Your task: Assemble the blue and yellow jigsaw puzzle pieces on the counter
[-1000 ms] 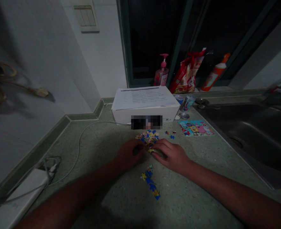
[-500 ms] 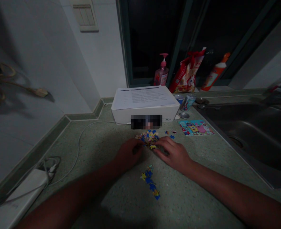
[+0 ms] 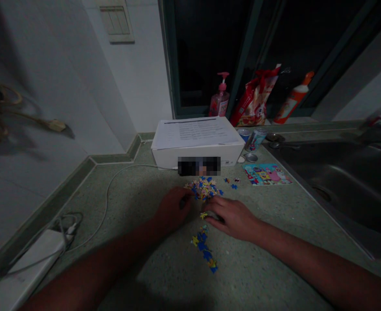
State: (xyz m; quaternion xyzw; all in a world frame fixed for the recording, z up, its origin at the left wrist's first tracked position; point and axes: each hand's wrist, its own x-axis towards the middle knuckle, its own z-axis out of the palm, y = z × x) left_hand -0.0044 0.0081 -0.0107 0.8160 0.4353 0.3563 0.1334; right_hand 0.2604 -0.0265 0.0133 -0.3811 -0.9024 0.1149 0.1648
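Observation:
A heap of small jigsaw puzzle pieces [image 3: 205, 186] in blue, yellow and pink lies on the counter. My left hand [image 3: 173, 208] is at the heap's left edge, its thumb and fingers curled together; what is between the tips is too dark to make out. Just below the heap, my right hand [image 3: 234, 216] has a yellow puzzle piece [image 3: 203, 215] at its thumb and fingertips. Nearer to me, a joined strip of puzzle pieces [image 3: 204, 250], mostly blue with yellow ends, runs down the counter.
Behind the heap stands a white box [image 3: 197, 144] with a printed sheet on top. A cartoon picture card [image 3: 267, 174] lies right of it, beside the sink [image 3: 346, 181]. A can [image 3: 257, 139] stands behind the card. A white cable [image 3: 106, 198] and power strip [image 3: 28, 263] occupy the left.
My right hand has drawn back from the heap toward me, bringing the yellow puzzle piece close to the joined strip. The left hand has stayed almost in place.

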